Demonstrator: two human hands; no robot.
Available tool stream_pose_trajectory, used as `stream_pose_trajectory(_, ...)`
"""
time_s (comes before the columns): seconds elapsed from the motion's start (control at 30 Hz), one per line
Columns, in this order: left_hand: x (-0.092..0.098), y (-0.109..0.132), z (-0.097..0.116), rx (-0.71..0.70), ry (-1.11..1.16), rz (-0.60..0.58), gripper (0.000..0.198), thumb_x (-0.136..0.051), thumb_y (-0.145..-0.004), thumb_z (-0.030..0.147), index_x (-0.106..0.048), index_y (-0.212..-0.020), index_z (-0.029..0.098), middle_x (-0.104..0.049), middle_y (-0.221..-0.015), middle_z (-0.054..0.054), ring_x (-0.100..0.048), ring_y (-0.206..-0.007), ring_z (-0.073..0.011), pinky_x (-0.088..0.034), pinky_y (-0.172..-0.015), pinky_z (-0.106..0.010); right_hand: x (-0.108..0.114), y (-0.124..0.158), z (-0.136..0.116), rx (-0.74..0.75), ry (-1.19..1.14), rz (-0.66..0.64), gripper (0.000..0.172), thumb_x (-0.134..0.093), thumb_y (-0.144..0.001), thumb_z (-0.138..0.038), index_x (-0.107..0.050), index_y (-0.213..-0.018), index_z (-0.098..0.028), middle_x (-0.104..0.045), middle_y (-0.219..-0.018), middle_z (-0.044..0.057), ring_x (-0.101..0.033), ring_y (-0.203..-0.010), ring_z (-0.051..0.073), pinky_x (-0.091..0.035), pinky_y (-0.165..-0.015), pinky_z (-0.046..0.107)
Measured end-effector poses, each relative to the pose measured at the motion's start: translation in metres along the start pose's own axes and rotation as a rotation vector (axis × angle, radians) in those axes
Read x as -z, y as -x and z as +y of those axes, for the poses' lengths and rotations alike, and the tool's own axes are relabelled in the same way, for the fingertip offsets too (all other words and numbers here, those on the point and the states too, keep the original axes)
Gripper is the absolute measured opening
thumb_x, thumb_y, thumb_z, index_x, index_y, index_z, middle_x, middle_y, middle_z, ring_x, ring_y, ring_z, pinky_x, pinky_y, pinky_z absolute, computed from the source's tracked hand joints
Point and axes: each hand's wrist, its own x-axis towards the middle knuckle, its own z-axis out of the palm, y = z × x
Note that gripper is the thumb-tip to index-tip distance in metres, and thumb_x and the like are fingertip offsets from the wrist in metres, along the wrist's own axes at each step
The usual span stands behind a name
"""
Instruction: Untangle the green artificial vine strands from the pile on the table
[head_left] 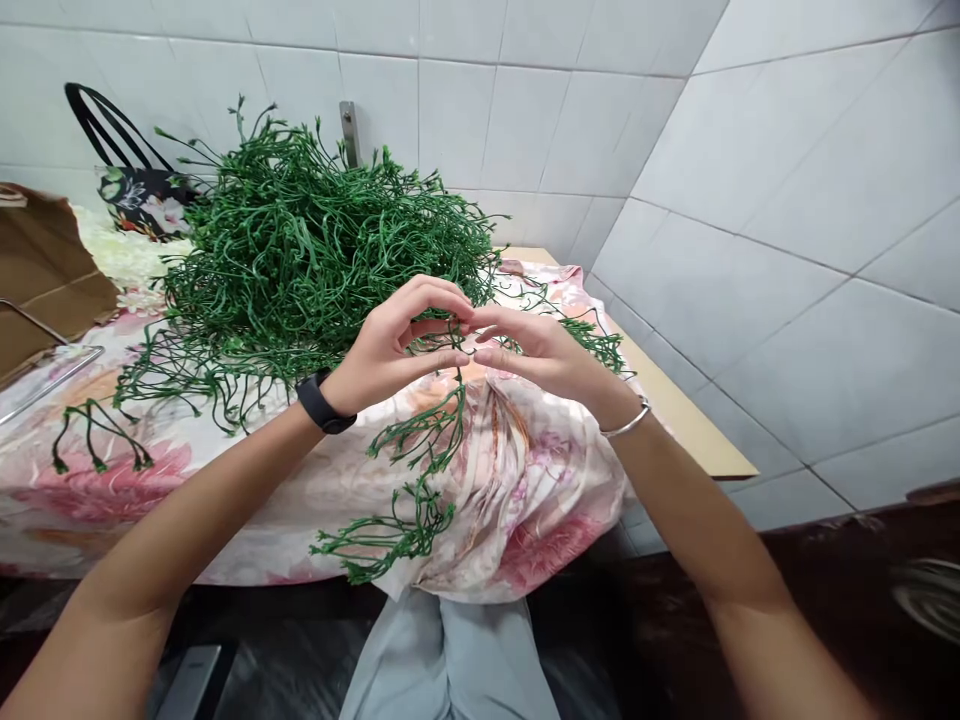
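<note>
Head view: green stem [460, 398] extends below both hands' fingertips [455, 358].

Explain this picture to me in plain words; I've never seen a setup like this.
There is no machine here. A camera worn on a person's head looks forward and down, so you see roughly what they see: their bare left hand and right hand reaching in.

Before them, a flowered cloth covers a table. On it sits a large heap of green stems, with smaller sprigs nearer the person. Pale flowers and a black flowered bag are at the back left.

The fingers of both hands come together around a green sprig that hangs below them; exactly which ones grip it is hard to tell.
</note>
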Motion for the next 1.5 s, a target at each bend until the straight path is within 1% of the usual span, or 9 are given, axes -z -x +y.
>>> stream_pose_trajectory(0.33,-0.003,0.001,0.002,0.01,0.027,-0.08,0.031,-0.062,-0.075,0.014,-0.056,-0.105,0.023,-0.047,-0.114,-0.008,-0.048,-0.114,-0.0186,-0.048,-0.095,-0.034,-0.021,-0.008,0.004,-0.144,-0.289,0.263,0.022,-0.065,-0.074,-0.035,-0.057,-0.083,-0.016,-0.058,-0.077,-0.001,-0.055,-0.069,0.008,-0.047,-0.068,0.025)
stream_pose_trajectory(0.5,-0.003,0.002,0.002,0.078,0.08,-0.075,0.043,-0.064,-0.074,0.018,-0.05,-0.114,0.027,-0.038,-0.132,-0.009,-0.039,-0.127,-0.022,-0.046,-0.098,-0.035,-0.02,-0.007,0.004,-0.031,0.026,0.481,0.04,-0.069,-0.071,-0.037,-0.049,-0.104,-0.025,-0.056,-0.103,0.003,-0.054,-0.095,0.015,-0.046,-0.076,0.03)
stream_pose_trajectory(0.6,-0.003,0.001,0.004,0.106,0.09,-0.05,0.046,-0.062,-0.075,0.02,-0.048,-0.118,0.03,-0.026,-0.142,-0.006,-0.031,-0.133,-0.023,-0.046,-0.098,-0.035,-0.013,-0.005,0.001,0.071,0.363,0.428,0.023,-0.064,-0.076,-0.038,-0.059,-0.096,-0.027,-0.054,-0.117,0.003,-0.046,-0.115,0.021,-0.036,-0.094,0.039)
stream_pose_trajectory(0.8,-0.003,0.001,0.002,0.098,0.056,-0.017,0.044,-0.06,-0.076,0.019,-0.049,-0.118,0.026,-0.029,-0.142,-0.008,-0.032,-0.133,-0.0217,-0.048,-0.094,-0.031,-0.008,-0.002,0.002,0.16,0.486,0.382,0.012,-0.057,-0.082,-0.033,-0.064,-0.08,-0.024,-0.066,-0.077,0.0,-0.058,-0.077,0.017,-0.035,-0.089,0.04)
stream_pose_trajectory(0.9,0.0,0.001,-0.002,0.146,-0.06,0.069,0.043,-0.066,-0.072,0.023,-0.053,-0.113,0.022,-0.047,-0.129,-0.01,-0.046,-0.121,-0.0214,-0.051,-0.089,-0.032,-0.01,-0.001,0.002,0.143,0.426,0.432,0.01,-0.057,-0.082,-0.031,-0.06,-0.078,-0.022,-0.064,-0.079,0.001,-0.058,-0.078,0.016,-0.041,-0.083,0.036)
stream_pose_trajectory(1.0,0.003,0.0,-0.002,0.236,-0.185,0.136,0.028,-0.07,-0.066,0.028,-0.063,-0.091,0.015,-0.065,-0.094,-0.007,-0.061,-0.09,-0.0175,-0.053,-0.078,-0.03,-0.012,-0.001,0.003,0.055,0.22,0.39,0.011,-0.054,-0.083,-0.031,-0.053,-0.083,-0.02,-0.061,-0.083,0.003,-0.06,-0.082,0.015,-0.047,-0.076,0.031)
stream_pose_trajectory(1.1,0.005,-0.001,0.001,0.323,-0.166,0.099,0.018,-0.07,-0.066,0.027,-0.065,-0.076,0.013,-0.067,-0.074,-0.004,-0.061,-0.068,-0.0128,-0.052,-0.067,-0.027,-0.014,-0.002,0.004,0.028,0.104,0.32,0.012,-0.052,-0.084,-0.03,-0.048,-0.083,-0.019,-0.062,-0.098,0.006,-0.06,-0.095,0.015,-0.047,-0.083,0.032)
stream_pose_trajectory(1.2,0.004,-0.002,0.003,0.371,-0.063,0.044,0.011,-0.067,-0.067,0.02,-0.066,-0.075,0.013,-0.067,-0.074,-0.003,-0.062,-0.069,-0.0123,-0.052,-0.069,-0.026,-0.013,-0.002,0.005,0.035,0.083,0.275,0.012,-0.053,-0.084,-0.029,-0.048,-0.082,-0.018,-0.06,-0.108,0.008,-0.056,-0.105,0.017,-0.044,-0.09,0.034)
stream_pose_trajectory(1.5,-0.001,-0.003,0.006,0.486,0.187,-0.008,0.011,-0.055,-0.069,0.006,-0.057,-0.077,0.014,-0.058,-0.063,0.001,-0.055,-0.055,-0.0087,-0.046,-0.054,-0.022,-0.01,-0.002,0.003,-0.047,0.033,0.219,0.017,-0.06,-0.079,-0.033,-0.055,-0.082,-0.017,-0.059,-0.081,0.002,-0.056,-0.078,0.012,-0.047,-0.071,0.027)
